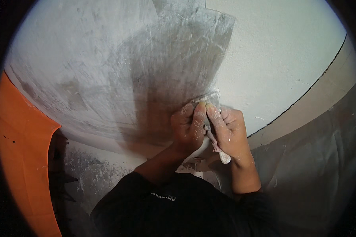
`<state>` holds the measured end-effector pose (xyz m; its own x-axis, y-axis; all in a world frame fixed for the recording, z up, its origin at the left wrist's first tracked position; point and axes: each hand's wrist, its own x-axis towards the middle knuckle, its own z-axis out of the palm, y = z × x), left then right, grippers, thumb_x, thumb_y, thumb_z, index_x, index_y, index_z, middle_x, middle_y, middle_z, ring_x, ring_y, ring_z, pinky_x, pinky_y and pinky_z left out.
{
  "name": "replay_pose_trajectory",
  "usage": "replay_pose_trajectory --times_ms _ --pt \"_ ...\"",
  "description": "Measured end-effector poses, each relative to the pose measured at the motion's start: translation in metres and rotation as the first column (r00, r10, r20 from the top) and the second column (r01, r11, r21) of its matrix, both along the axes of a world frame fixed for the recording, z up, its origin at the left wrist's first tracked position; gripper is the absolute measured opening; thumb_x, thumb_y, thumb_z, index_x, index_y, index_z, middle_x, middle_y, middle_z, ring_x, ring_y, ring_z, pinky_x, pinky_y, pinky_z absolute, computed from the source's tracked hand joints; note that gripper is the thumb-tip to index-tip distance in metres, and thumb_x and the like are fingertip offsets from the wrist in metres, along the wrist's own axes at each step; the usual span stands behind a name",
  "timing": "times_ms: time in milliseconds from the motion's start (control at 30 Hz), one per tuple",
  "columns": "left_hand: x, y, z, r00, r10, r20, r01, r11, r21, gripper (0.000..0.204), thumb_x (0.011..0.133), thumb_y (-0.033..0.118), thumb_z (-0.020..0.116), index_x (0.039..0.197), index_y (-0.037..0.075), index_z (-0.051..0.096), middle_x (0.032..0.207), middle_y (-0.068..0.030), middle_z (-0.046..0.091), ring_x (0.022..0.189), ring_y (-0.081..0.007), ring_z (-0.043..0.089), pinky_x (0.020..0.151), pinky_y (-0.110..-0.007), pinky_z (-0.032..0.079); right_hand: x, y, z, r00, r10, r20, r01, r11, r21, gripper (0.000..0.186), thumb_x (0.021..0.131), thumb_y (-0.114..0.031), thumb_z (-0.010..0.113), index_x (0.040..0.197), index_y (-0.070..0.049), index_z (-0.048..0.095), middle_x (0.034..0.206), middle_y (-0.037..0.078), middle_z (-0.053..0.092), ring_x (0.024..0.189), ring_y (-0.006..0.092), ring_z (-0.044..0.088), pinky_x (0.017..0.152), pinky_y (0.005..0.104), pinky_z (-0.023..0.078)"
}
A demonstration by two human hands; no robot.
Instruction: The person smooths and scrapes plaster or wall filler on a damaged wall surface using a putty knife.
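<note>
Both my hands grip one scraper (207,96), its blade edge against the wall (178,63). My left hand (188,124) wraps the blade's left side, its thumb pressed on the flat of it. My right hand (230,128) closes round the other side, with the thumbs side by side. Below them the scraper's pale, smeared handle (224,157) slants down to the right. White dust and flecks cover my fingers. The blade sits at the border between a grey, streaked patch and a smooth white coat (277,51). Most of the blade is hidden behind my hands.
An orange sheet (23,150) hangs at the left edge. A dark crack line (304,94) bounds the white surface at right, with a beige strip beyond. Grey sheeting (312,158) lies at lower right. White debris speckles the dark floor (95,170) at lower left.
</note>
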<state>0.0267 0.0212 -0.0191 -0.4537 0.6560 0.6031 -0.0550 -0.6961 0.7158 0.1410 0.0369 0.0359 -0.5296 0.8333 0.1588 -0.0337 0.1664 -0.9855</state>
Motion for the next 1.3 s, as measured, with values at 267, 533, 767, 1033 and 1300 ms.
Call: replay_pose_trajectory --times_ms 267,533,767,1033,1300 --pt "0.006 -0.001 0.002 0.956 0.246 -0.160 -0.237 0.969 0.076 0.020 0.098 0.006 0.050 0.086 -0.004 0.063 0.069 0.0019 0.057 0.060 -0.0025 0.047 0.051 -0.021 0.038 0.000 0.000 0.005 1.000 0.010 0.007 -0.010 1.000 0.005 0.036 0.102 -0.021 0.049 0.074 0.000 0.060 0.048 0.000 0.049 0.036 0.0051 0.040 0.035 0.0220 0.030" --pt "0.005 0.006 -0.010 0.884 0.356 -0.304 -0.327 0.934 0.141 0.019 0.098 0.009 0.053 0.088 -0.003 0.063 0.067 0.0015 0.058 0.058 -0.0020 0.047 0.050 -0.021 0.038 0.000 -0.002 -0.003 0.999 -0.032 0.007 0.032 0.999 0.010 0.038 0.102 -0.022 0.050 0.072 0.000 0.059 0.049 0.001 0.049 0.036 0.0050 0.040 0.034 0.0214 0.031" --pt "0.011 0.000 0.001 0.997 0.077 -0.008 -0.078 0.995 -0.069 0.017 0.097 0.008 0.053 0.088 -0.003 0.063 0.069 -0.0002 0.060 0.059 -0.0048 0.048 0.052 -0.024 0.040 0.003 0.000 -0.001 0.999 -0.048 0.002 0.048 0.999 0.020 0.040 0.102 -0.025 0.051 0.072 -0.001 0.059 0.047 0.000 0.048 0.034 0.0054 0.039 0.033 0.0215 0.030" --pt "0.008 0.001 -0.009 0.833 0.443 -0.331 -0.427 0.896 0.125 0.020 0.097 0.011 0.055 0.086 -0.004 0.062 0.069 -0.0025 0.059 0.061 -0.0050 0.048 0.053 -0.024 0.041 0.008 0.001 -0.003 1.000 -0.003 -0.012 0.003 1.000 0.019 0.037 0.101 -0.022 0.051 0.073 -0.001 0.061 0.049 -0.001 0.050 0.036 0.0053 0.042 0.034 0.0224 0.032" --pt "0.012 -0.006 -0.012 0.998 0.026 0.064 -0.013 0.982 -0.191 0.020 0.098 0.009 0.052 0.087 -0.003 0.064 0.072 0.0003 0.061 0.067 -0.0035 0.049 0.058 -0.023 0.042 0.011 0.004 -0.012 0.997 0.079 -0.026 -0.080 0.997 -0.016 0.033 0.101 -0.022 0.051 0.078 -0.001 0.060 0.055 0.001 0.052 0.038 0.0065 0.044 0.037 0.0222 0.033"
